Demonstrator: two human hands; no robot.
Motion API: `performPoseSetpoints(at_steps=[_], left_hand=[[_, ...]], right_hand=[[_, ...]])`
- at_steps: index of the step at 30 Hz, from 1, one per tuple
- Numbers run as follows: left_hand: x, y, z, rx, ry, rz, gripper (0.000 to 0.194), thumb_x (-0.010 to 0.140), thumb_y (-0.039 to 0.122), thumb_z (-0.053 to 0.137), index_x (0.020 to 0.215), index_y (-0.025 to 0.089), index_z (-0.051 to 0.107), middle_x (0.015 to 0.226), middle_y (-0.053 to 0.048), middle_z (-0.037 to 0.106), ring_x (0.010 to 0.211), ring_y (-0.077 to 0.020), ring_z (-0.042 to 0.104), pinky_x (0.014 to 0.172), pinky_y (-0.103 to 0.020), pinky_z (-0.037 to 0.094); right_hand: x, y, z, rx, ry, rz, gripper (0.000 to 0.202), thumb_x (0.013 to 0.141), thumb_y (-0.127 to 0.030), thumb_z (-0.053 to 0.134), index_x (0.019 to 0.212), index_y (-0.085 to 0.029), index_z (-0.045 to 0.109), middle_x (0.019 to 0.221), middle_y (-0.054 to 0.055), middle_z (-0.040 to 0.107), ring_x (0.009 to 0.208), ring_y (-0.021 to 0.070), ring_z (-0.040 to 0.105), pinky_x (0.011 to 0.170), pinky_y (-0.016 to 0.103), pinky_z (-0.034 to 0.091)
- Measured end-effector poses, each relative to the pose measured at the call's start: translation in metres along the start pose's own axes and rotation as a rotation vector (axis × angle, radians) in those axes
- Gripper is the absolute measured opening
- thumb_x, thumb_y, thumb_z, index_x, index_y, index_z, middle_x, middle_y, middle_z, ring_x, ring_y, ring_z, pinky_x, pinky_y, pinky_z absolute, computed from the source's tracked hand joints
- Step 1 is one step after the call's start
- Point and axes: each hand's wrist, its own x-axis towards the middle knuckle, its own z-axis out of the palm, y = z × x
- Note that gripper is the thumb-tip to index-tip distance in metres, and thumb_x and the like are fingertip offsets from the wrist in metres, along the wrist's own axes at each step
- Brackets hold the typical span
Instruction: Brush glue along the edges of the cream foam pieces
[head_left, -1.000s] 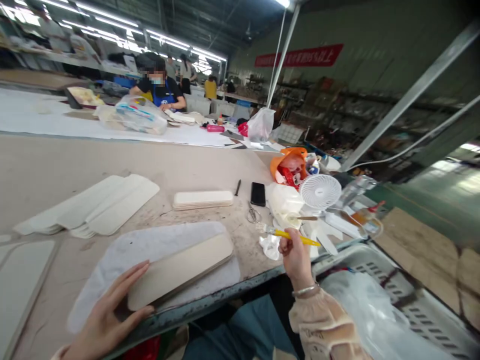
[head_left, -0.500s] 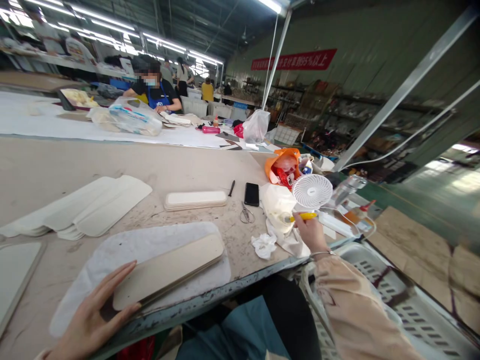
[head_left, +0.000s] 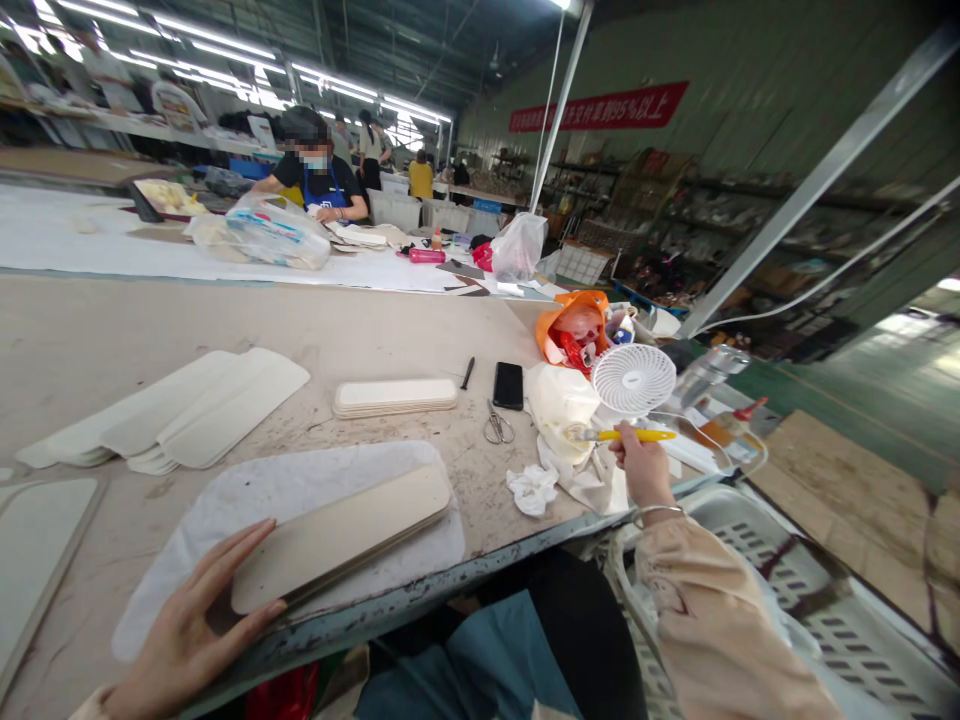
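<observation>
At far left, a fanned group of pale panels (head_left: 225, 410) lies on the table (head_left: 375, 320), clear of your hands. Near left, your left hand (head_left: 191, 625) is spread loosely about the left end of the stack of long boards (head_left: 341, 535), fingers along its far side and thumb at its near side, not clenched; the stack rests tilted across a white sheet (head_left: 300, 475) close to the near edge, and this arrangement is unchanged over the last second. Farther off, toward the middle, lies a lower stack (head_left: 395, 395), with the scissors (head_left: 499, 430) and a black phone (head_left: 508, 386) to its right. The change is at right: the yellow brush (head_left: 604, 435), a second ago held over the table near the crumpled tissue (head_left: 532, 490), now has its bristles at the mouth of the white container (head_left: 559, 400); whether they dip inside cannot be told. Your right hand (head_left: 643, 468) grasps the handle, which lies nearly level just nearer than the white fan (head_left: 634, 380). Judging from this shift, your work is now centred on the container, the left hand merely steadying the boards.
</observation>
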Motion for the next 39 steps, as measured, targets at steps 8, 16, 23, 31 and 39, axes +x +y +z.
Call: performPoseSetpoints(at_steps=[8,16,23,31,39], left_hand=[[-0.002,-0.006,0.002,0.046,0.017,0.049,0.069,0.08,0.046,0.065,0.142,0.042,0.037,0.142,-0.001,0.051,0.129,-0.0314,0.051,0.111,-0.052,0.04],[-0.003,-0.006,0.0,0.071,-0.001,0.068,0.071,0.08,0.047,0.066,0.143,0.033,0.036,0.143,-0.007,0.048,0.129,-0.0323,0.049,0.109,-0.051,0.042],[0.0,-0.006,0.002,0.008,0.022,0.08,0.079,0.078,0.04,0.07,0.147,0.026,0.032,0.138,-0.012,0.054,0.127,-0.0322,0.052,0.106,-0.048,0.045],[-0.001,0.007,0.006,-0.287,0.099,0.131,0.097,0.073,0.04,0.078,0.152,0.024,0.023,0.131,-0.016,0.054,0.124,-0.0328,0.052,0.106,-0.053,0.041],[-0.003,0.006,0.01,-0.353,0.1,0.112,0.108,0.07,0.039,0.081,0.154,0.026,0.015,0.132,-0.014,0.05,0.125,-0.031,0.05,0.11,-0.052,0.037]], right_hand=[[-0.006,0.004,-0.014,-0.036,-0.077,0.045,0.056,0.073,-0.07,0.063,0.07,-0.014,0.066,0.048,0.0,0.055,0.04,0.0097,0.044,0.039,0.024,0.035],[-0.019,-0.017,-0.028,0.541,-0.075,0.208,0.041,0.07,-0.051,0.077,0.081,-0.015,0.063,0.049,-0.007,0.048,0.04,0.0038,0.036,0.035,0.014,0.027],[-0.085,-0.055,0.004,1.083,-0.473,0.493,0.042,0.08,-0.031,0.074,0.061,-0.02,0.038,0.05,-0.01,0.031,0.039,0.0022,0.03,0.035,0.008,0.033],[-0.19,-0.101,0.105,0.933,-0.753,0.526,0.027,0.075,-0.04,0.077,0.081,-0.019,0.061,0.047,-0.01,0.034,0.039,0.0038,0.026,0.034,0.012,0.027],[-0.274,-0.123,0.171,0.545,-0.935,0.15,0.038,0.083,-0.055,0.065,0.085,-0.018,0.061,0.05,-0.006,0.05,0.043,0.0073,0.039,0.04,0.019,0.028]])
